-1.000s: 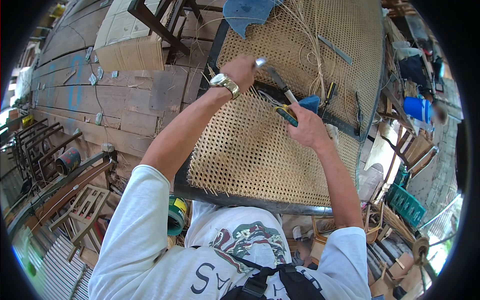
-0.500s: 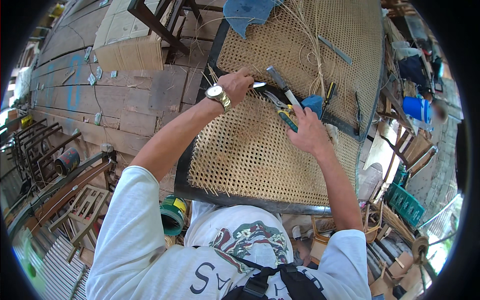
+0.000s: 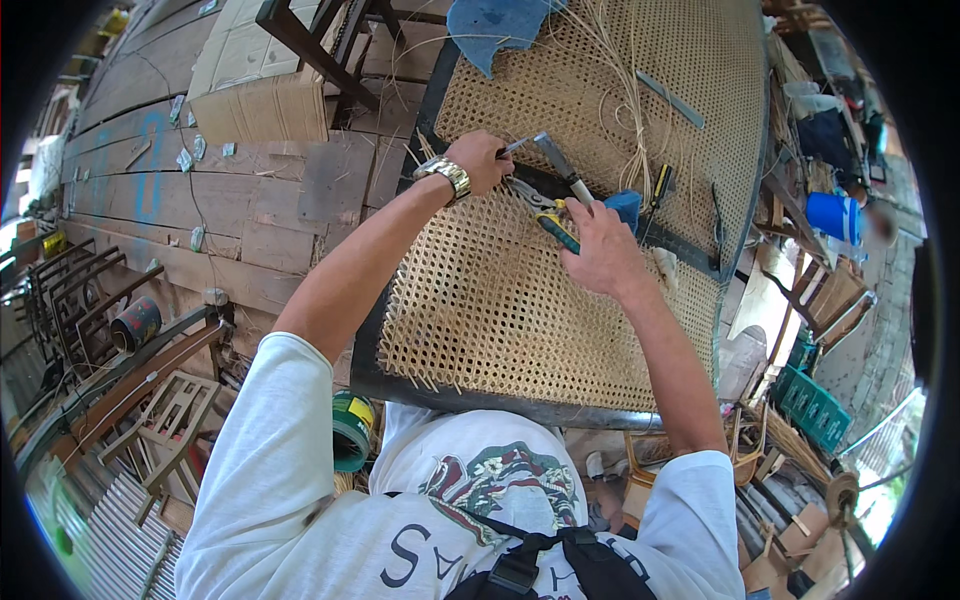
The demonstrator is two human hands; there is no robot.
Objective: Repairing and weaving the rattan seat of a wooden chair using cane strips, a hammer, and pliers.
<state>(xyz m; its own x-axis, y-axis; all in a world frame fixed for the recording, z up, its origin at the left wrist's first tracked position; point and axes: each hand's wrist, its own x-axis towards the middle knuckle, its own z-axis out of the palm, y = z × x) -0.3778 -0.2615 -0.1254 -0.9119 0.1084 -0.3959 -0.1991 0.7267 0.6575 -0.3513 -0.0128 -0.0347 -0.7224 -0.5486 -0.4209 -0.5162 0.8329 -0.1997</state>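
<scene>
Left hand (image 3: 480, 160) is closed around a thin metal tool (image 3: 515, 147) at the dark crossbar (image 3: 600, 215) of the cane panel (image 3: 500, 310); right hand (image 3: 600, 250) grips pliers (image 3: 545, 215) just beside it, hammer (image 3: 560, 165) lying between. Both forearms reach forward, wrists bent. Weave looks finished below the crossbar; loose cane strands (image 3: 625, 110) hang above, so trimming seems left.

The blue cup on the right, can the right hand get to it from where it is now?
Probably not without leaning. The right hand grips pliers on the cane panel, and the blue cup sits beyond the panel's far edge among clutter, well off to the side.
</scene>
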